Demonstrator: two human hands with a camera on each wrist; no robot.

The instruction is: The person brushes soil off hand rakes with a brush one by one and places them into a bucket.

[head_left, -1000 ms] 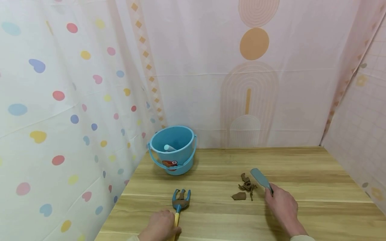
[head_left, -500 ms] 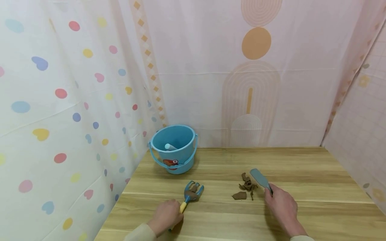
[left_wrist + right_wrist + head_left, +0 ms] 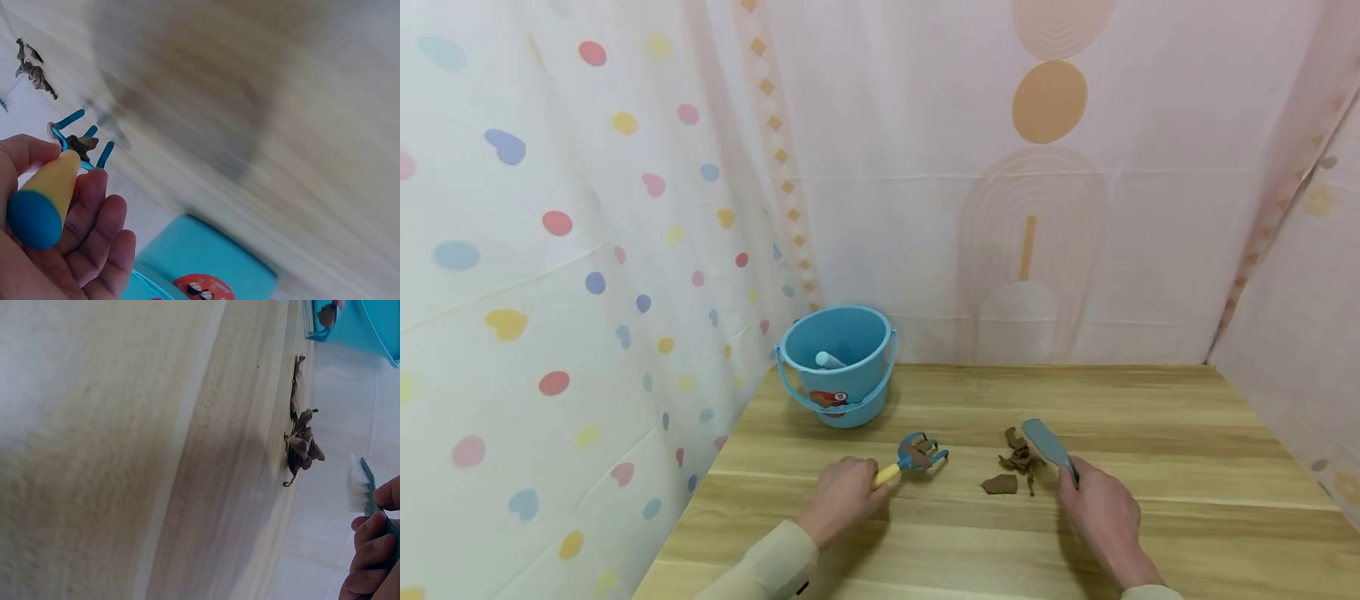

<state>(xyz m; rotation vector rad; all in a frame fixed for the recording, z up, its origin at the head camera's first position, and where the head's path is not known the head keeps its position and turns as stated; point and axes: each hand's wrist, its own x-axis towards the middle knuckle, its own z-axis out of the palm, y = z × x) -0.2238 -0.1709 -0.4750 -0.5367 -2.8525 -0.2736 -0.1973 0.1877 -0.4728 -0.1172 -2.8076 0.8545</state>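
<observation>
My left hand (image 3: 844,500) grips the yellow handle of a small toy hand rake (image 3: 917,452), its blue head close over the table. Brown scraps like dry leaves (image 3: 81,145) lie caught among the blue tines in the left wrist view. My right hand (image 3: 1101,518) holds a small grey-blue brush (image 3: 1047,442); its white bristles (image 3: 359,484) show in the right wrist view. Just left of the brush lies a clump of curled brown dry leaves (image 3: 1019,457), with a flatter brown piece (image 3: 1000,484) in front. The rake head is left of this pile.
A light-blue bucket (image 3: 868,385) with a handle stands at the back left of the wooden table (image 3: 1120,400). A pale rod end (image 3: 830,360) shows inside it. Patterned curtains (image 3: 917,242) hang behind and at both sides.
My left hand has moved forward and right, swinging the rake head from pointing away to pointing right, nearer the pile. My right hand with the brush has stayed in place. The view has shifted slightly.
</observation>
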